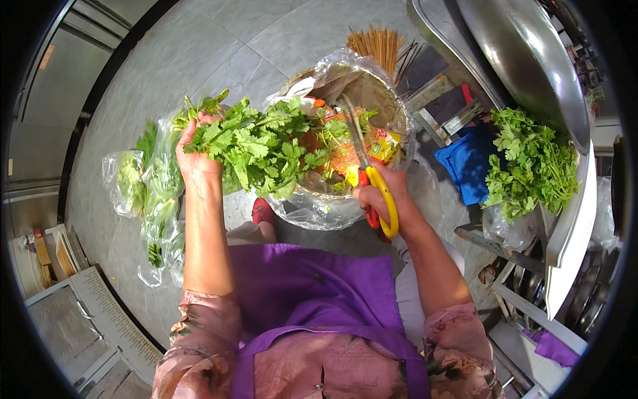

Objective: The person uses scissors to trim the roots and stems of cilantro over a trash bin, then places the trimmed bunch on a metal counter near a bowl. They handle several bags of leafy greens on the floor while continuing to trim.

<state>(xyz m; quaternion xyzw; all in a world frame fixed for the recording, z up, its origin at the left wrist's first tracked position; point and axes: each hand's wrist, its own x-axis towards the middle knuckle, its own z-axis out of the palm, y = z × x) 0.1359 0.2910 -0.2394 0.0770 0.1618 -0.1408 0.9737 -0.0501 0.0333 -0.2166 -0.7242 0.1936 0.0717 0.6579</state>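
My left hand (202, 142) is closed around the stem end of a bunch of cilantro (264, 142), whose leaves spread to the right as far as the rim of a waste basket (398, 107). In my right hand (384, 194) is a pair of scissors (389, 202) with yellow and red handles. Its blades point up over the basket, slightly apart, and do not touch the cilantro. Clear plastic lines the basket, which holds plant scraps, a yellow and red wrapper (385, 144) and white plastic. Another cilantro bunch (533, 159) lies at the right by a metal pan.
Clear bags of green vegetables (164, 174) lie on the grey floor at the left. A twig broom (376, 47) stands behind the basket. On the right are a blue cloth (466, 164), a metal rack (536, 319) and a large metal pan (528, 60).
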